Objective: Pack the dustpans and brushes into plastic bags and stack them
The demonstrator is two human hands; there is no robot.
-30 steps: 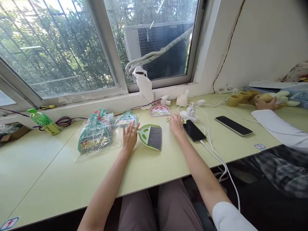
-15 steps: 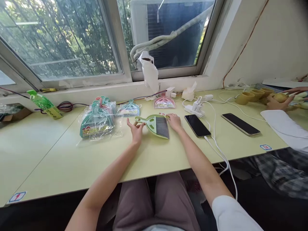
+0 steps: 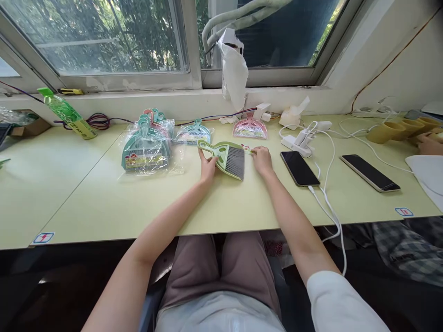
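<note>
A small green dustpan point(image 3: 203, 146) with a matching grey-bristled brush point(image 3: 235, 160) lying in it is in the middle, its handle end toward the left. My left hand point(image 3: 208, 168) is closed on the set near the handle, thumb on top and fingers underneath. Just right of the bristles, my right hand point(image 3: 262, 160) pinches the end of a small printed label point(image 3: 247, 149) with red and green on it. Several bagged dustpan sets point(image 3: 146, 147) are piled to the left. Behind lie a blue set point(image 3: 194, 132) and a pink set point(image 3: 250, 127).
Right of my arm are a black phone point(image 3: 299, 168), a power strip point(image 3: 299, 142) with white cables and a second phone point(image 3: 370, 173). Yellow-brown cups point(image 3: 385, 132) and another person's hand point(image 3: 429, 144) are at far right. A green bottle point(image 3: 69, 115) leans at back left.
My right hand has moved away from the bristles, and more of the label shows. My left hand now grips the set more fully, and the handle end looks raised. The view has shifted.
</note>
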